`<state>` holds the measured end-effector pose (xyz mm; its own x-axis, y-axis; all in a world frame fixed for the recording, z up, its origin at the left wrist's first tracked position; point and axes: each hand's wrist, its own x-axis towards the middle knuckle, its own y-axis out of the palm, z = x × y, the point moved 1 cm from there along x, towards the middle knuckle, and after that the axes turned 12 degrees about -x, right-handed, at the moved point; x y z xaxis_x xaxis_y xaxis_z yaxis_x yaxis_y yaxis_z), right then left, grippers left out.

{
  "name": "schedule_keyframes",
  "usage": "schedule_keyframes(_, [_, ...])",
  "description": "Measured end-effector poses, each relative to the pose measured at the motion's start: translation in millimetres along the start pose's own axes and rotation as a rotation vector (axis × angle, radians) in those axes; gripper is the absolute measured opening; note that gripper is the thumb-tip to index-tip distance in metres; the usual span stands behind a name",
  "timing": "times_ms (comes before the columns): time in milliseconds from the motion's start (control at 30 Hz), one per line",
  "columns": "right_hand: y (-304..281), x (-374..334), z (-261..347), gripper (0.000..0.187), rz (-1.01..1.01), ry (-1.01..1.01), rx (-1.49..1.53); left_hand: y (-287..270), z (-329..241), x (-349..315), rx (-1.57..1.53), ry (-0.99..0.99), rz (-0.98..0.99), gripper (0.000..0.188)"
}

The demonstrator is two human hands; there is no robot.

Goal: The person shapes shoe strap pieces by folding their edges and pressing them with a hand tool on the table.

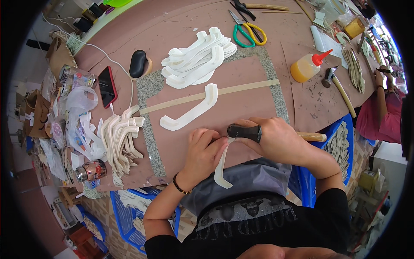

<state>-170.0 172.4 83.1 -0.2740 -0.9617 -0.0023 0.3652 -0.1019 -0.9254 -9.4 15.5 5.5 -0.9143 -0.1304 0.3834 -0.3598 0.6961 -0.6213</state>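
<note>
My left hand [204,149], a beaded bracelet at its wrist, pinches the upper end of a curved off-white strip [221,173] at the table's near edge. The strip's lower end hangs toward my lap. My right hand [274,137] is closed round a hammer with a black head [244,133]; its wooden handle [312,137] sticks out to the right beneath my hand. The hammer head is close to my left fingertips, over the strip's pinched end. Another white curved strip [189,108] lies flat just beyond my hands. The fingertips partly hide the strip's end.
Farther back lie a pile of white strips [196,60] and scissors [249,33]. On the left are beige strips [120,136], a phone [107,87] and a flask [91,171]. To the right are a glue bottle [304,69], another hammer [340,88], a blue crate [311,181] and a person in pink [381,112].
</note>
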Motion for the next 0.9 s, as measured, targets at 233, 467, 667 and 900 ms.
schedule_keyframes(233, [-7, 3, 4, 0.035, 0.074, 0.097, 0.076, -3, -3, 5, 0.147, 0.178, 0.188, 0.03])
schedule_keyframes(467, [-6, 3, 4, 0.036, 0.021, 0.106, 0.109, -1, -8, 3, 0.263, 0.223, 0.185, 0.03])
schedule_keyframes(667, [0, 5, 7, 0.033, 0.088, 0.068, 0.077, 5, -10, -9, 0.121, -0.019, -0.09, 0.021])
schedule_keyframes(900, [-2, 5, 6, 0.029, 0.002, -0.038, -0.001, 9, -14, -11, 0.128, 0.021, -0.012, 0.026])
